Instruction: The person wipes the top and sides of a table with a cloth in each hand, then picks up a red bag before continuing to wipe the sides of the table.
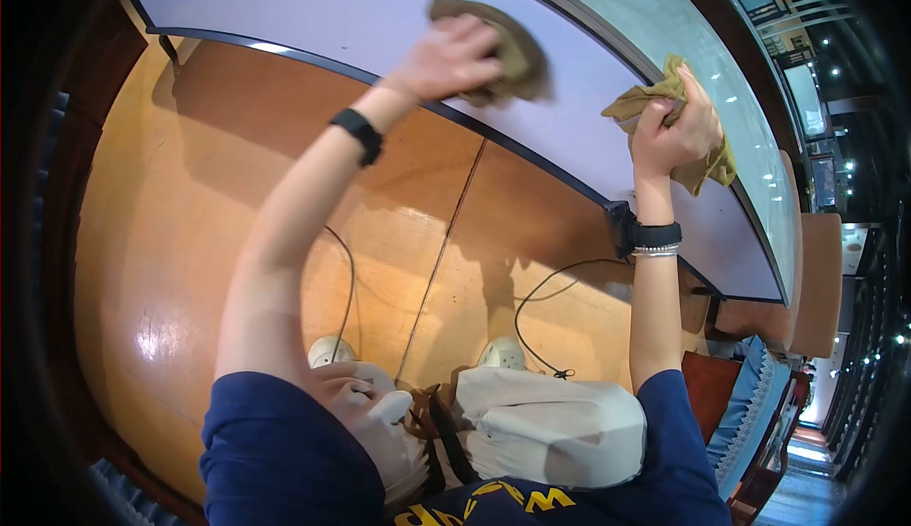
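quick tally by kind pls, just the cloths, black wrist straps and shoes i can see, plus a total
olive cloths: 2
black wrist straps: 2
pale shoes: 2
total: 6

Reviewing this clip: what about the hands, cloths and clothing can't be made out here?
All in the head view:
Motion blur: the exact grip of the left hand on its olive-brown fabric cloth.
Right hand in front: the bunched middle of the olive-green fabric cloth.
Bottom edge: part of the yellow lettering on the navy-blue shirt.
White trousers in front: the backs of the off-white rounded clogs.
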